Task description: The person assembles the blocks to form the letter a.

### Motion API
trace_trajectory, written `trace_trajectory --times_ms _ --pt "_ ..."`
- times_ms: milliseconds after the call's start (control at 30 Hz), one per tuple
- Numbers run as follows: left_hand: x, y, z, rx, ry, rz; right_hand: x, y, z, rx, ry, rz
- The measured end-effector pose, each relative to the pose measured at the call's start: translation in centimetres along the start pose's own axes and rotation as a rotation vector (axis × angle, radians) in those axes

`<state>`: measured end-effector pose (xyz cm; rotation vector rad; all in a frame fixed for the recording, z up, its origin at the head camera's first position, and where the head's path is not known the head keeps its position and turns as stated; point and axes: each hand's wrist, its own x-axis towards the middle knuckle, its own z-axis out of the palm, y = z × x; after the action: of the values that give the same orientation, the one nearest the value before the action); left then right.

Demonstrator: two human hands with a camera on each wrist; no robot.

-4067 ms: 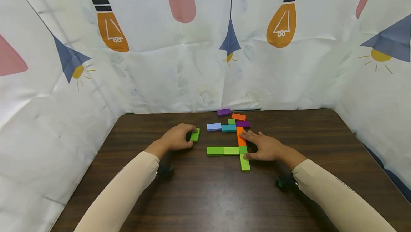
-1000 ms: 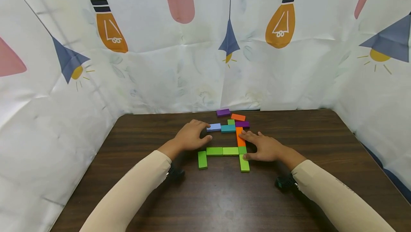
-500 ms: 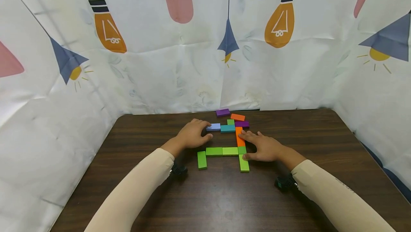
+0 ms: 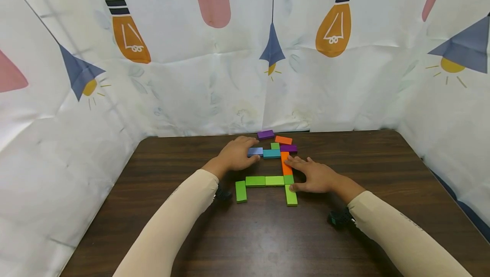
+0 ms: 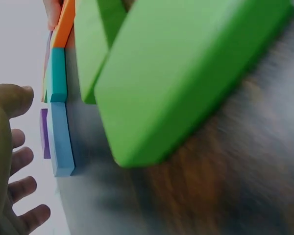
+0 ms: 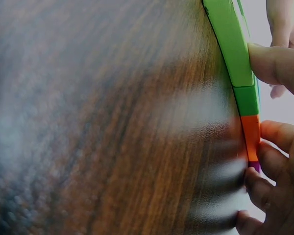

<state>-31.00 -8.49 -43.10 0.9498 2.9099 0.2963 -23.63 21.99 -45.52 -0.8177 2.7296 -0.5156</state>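
My left hand [image 4: 238,153] hovers over the left end of a light blue block [image 4: 256,152], fingers spread and thumb apart. In the left wrist view a gap shows between the hand and this light blue block [image 5: 61,139]. A teal block [image 4: 271,154] adjoins its right end. My right hand [image 4: 319,177] rests on the layout: its fingertips touch an upright-running orange block [image 4: 286,167], its thumb a lime block [image 4: 291,198]. Between those two lies a small green block [image 4: 289,179]. Leftward run a lime block [image 4: 274,181] and a green block [image 4: 255,181]; another green block [image 4: 240,192] extends toward me.
Behind the teal block sit a small green block [image 4: 274,145] and a purple block [image 4: 289,148]. Farther back are a tilted orange block [image 4: 283,140] and another purple block [image 4: 265,134], near the far edge of the dark wooden table [image 4: 260,238]. A printed cloth [image 4: 214,81] hangs behind.
Earlier my left hand held a green block, which now lies at the row's left end. That hand has since moved right and farther back over the light blue block. My right hand stays put.
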Motion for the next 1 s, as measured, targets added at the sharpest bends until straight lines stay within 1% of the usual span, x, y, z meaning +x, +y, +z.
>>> trace_trajectory --times_ms 133,300,467,633,800,900,1000 --pt "0.9 0.1 0.1 0.012 -0.033 -0.019 0.1 -0.1 0.1 0.005 0.0 -0.009" --pt "1.6 0.3 0.0 0.02 -0.08 -0.041 0.4 -0.3 0.0 -0.001 -0.007 -0.013" --pt "2.3 0.6 0.0 0.013 -0.106 -0.069 0.3 -0.3 -0.1 0.008 -0.01 -0.01" --pt "2.8 1.1 0.1 0.01 -0.13 -0.098 0.1 -0.3 -0.1 -0.007 -0.012 0.013" --pt "2.9 1.3 0.0 0.008 -0.137 -0.111 0.1 -0.2 -0.1 -0.014 -0.011 0.012" --pt "3.0 1.0 0.1 0.036 -0.129 -0.114 0.1 -0.1 -0.1 -0.01 -0.011 0.012" --pt "2.9 0.5 0.1 0.054 -0.122 -0.136 0.0 0.1 -0.1 0.001 -0.008 0.005"
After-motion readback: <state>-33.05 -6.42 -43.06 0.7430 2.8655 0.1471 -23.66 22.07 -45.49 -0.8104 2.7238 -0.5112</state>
